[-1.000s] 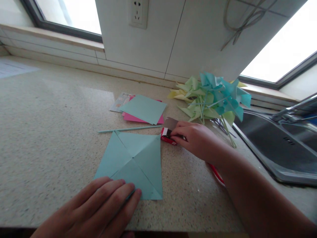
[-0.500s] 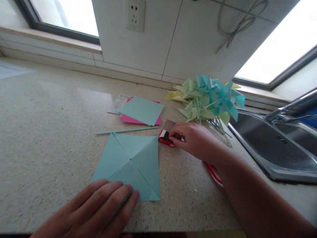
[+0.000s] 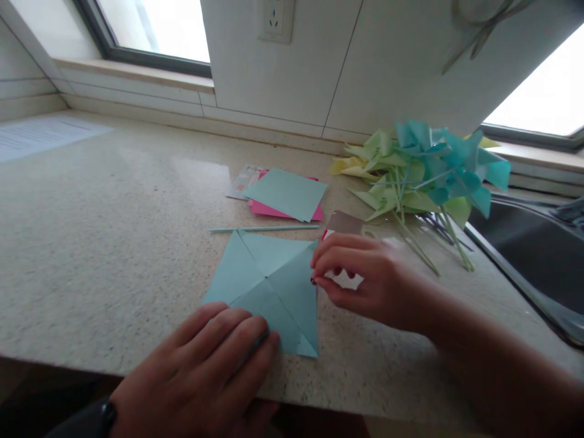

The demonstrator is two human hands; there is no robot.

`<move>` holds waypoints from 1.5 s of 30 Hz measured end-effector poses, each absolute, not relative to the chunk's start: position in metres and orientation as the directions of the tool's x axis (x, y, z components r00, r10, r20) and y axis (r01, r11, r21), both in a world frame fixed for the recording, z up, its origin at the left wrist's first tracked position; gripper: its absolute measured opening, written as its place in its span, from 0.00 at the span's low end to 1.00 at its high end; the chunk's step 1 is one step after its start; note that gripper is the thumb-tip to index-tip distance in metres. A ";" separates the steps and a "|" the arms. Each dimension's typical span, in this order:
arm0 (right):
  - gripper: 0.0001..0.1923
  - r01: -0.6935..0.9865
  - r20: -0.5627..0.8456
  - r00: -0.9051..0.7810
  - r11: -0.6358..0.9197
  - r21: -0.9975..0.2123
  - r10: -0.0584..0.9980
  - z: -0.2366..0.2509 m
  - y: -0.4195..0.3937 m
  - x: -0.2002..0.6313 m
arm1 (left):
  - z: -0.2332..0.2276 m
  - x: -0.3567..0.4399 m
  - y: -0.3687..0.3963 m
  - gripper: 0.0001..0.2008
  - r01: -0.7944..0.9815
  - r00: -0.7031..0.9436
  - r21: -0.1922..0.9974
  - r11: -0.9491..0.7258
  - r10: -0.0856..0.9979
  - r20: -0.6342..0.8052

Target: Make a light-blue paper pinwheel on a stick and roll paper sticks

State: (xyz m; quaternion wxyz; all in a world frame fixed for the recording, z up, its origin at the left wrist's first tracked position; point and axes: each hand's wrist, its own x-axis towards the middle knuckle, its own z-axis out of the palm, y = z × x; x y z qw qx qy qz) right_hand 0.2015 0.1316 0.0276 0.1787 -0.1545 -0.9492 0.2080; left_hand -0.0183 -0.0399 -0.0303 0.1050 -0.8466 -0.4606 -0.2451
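A square of light blue paper (image 3: 292, 255) lies on the counter, with diagonal cuts or creases towards its middle and a small dark hole there. My left hand (image 3: 228, 353) rests on its near left part, fingers stretched and laid flat. Above the paper's right edge, my right hand (image 3: 360, 274) pinches a small dark pin (image 3: 312, 280) between thumb and forefinger; its exact shape is too small to make out. Partly hidden behind that hand is a small red and white box with a grey flap (image 3: 345, 222). A light blue paper stick (image 3: 264, 229) lies along the paper's far edge.
Stacked blue and pink sheets (image 3: 287, 193) lie farther back. Several paper pinwheels (image 3: 424, 164) on sticks are heaped at the right, near the metal sink (image 3: 515, 255). A printed sheet (image 3: 45, 137) lies far left, and a wall socket (image 3: 276, 21) is above.
My right hand has come out of the small box with a small dark pin and moved towards the paper's right edge. My left hand stays on the paper. The view has shifted left.
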 end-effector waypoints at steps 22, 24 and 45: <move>0.04 0.124 0.118 -0.972 0.870 -0.477 0.203 0.013 0.126 0.193 | -0.029 -0.014 -0.042 0.17 0.833 0.442 0.087 -0.546 0.752 0.489; 0.04 0.111 0.114 -0.976 0.869 -0.483 0.188 0.012 0.125 0.191 | -0.029 -0.014 -0.042 0.17 0.830 0.450 0.078 -0.552 0.746 0.490; 0.03 0.136 0.205 -0.938 0.842 -0.522 0.279 0.012 0.126 0.196 | -0.017 -0.022 -0.039 0.09 0.765 0.463 0.238 -0.599 0.768 0.443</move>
